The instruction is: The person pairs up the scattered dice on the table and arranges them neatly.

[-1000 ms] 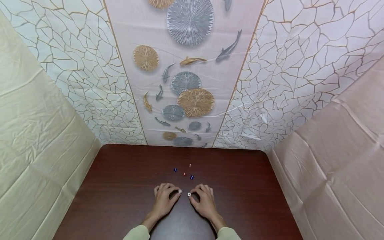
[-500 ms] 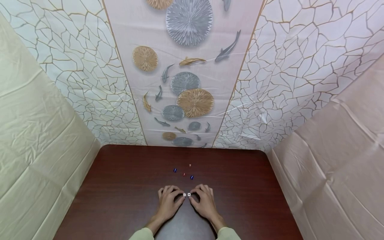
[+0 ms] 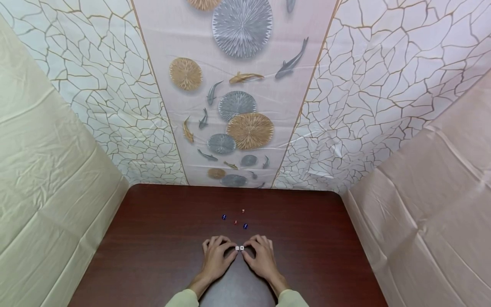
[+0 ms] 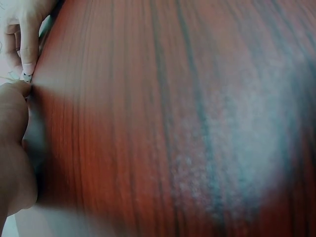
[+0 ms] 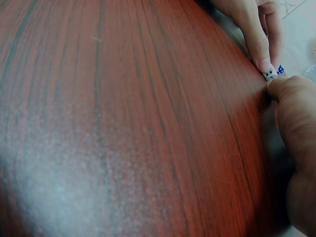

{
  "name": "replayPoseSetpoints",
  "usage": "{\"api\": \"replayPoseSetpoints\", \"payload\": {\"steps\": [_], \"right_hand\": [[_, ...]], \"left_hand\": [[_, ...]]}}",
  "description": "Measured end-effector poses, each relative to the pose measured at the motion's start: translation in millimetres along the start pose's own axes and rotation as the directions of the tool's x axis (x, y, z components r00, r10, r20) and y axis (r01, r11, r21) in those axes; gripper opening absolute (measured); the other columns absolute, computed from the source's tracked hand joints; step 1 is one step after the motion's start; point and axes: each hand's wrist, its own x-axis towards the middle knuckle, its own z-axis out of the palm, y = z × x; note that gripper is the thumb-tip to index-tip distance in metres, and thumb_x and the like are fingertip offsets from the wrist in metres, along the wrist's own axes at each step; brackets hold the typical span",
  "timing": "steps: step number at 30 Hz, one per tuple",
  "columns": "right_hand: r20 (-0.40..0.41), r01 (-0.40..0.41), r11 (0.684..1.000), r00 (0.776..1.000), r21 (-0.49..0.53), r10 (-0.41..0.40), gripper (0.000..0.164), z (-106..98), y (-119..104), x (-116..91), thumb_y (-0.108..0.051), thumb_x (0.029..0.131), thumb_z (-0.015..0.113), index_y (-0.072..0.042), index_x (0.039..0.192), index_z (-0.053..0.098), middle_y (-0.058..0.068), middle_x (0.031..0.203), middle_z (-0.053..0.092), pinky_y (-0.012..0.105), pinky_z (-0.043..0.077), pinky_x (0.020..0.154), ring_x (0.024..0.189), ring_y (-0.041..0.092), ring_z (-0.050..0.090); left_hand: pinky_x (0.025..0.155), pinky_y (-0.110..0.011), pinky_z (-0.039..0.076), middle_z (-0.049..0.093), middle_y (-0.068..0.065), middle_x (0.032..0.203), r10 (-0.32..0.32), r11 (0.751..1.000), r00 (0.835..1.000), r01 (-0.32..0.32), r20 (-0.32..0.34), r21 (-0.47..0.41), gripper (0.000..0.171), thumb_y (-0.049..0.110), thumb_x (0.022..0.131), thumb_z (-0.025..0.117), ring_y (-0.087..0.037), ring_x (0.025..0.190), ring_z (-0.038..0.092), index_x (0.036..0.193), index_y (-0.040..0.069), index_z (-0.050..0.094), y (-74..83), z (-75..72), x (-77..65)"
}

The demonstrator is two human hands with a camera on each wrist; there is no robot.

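Two white dice sit side by side between my hands in the head view, seemingly touching. My left hand [image 3: 215,258] pinches the left white die [image 3: 237,248] between thumb and forefinger. The right white die [image 3: 242,248] is pinched the same way by my right hand [image 3: 262,257]. In the right wrist view a white die [image 5: 269,75] with dark pips shows at the fingertips, a blue die [image 5: 280,69] behind it. The left wrist view shows only a sliver of white die [image 4: 27,77], mostly hidden by fingers.
Beyond the hands on the dark red wooden table [image 3: 161,230] lie a left blue die [image 3: 224,217], a right blue die [image 3: 245,226], a near red die [image 3: 235,222] and a far, small reddish die [image 3: 243,210]. Patterned cloth [image 3: 238,166] rises behind the table; pale cloth flanks both sides.
My left hand has moved right with its white die, bringing it up against the other white die. My right hand has stayed in place, and the coloured dice have not moved.
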Motion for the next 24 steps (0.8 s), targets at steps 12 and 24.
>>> {"api": "replayPoseSetpoints", "payload": {"steps": [12, 24], "right_hand": [[0.032, -0.021, 0.999, 0.999, 0.025, 0.02, 0.018, -2.0, -0.6, 0.9, -0.021, 0.093, 0.095, -0.017, 0.107, 0.085, 0.003, 0.108, 0.072, 0.051, 0.042, 0.104, 0.102, 0.017, 0.058], [0.057, -0.045, 0.999, 0.997, -0.006, 0.045, 0.018, -2.0, -0.2, 1.2, -0.022, 0.094, 0.094, -0.021, 0.108, 0.085, -0.001, 0.109, 0.071, 0.05, 0.042, 0.104, 0.103, 0.014, 0.058]], "left_hand": [[0.101, -0.058, 0.03, 0.074, 0.006, 0.109, -0.037, 0.999, 0.998, 0.038, 0.048, -0.019, 0.016, 0.029, 0.091, 0.097, -0.023, 0.109, 0.062, 0.105, 0.027, 0.088, 1.3, -0.3, 0.8], [0.104, -0.058, 0.029, 0.073, 0.008, 0.113, -0.081, 0.996, 0.992, 0.083, 0.101, -0.02, 0.016, 0.035, 0.094, 0.094, -0.021, 0.111, 0.06, 0.109, 0.031, 0.088, 1.3, -1.1, 0.6]]}}
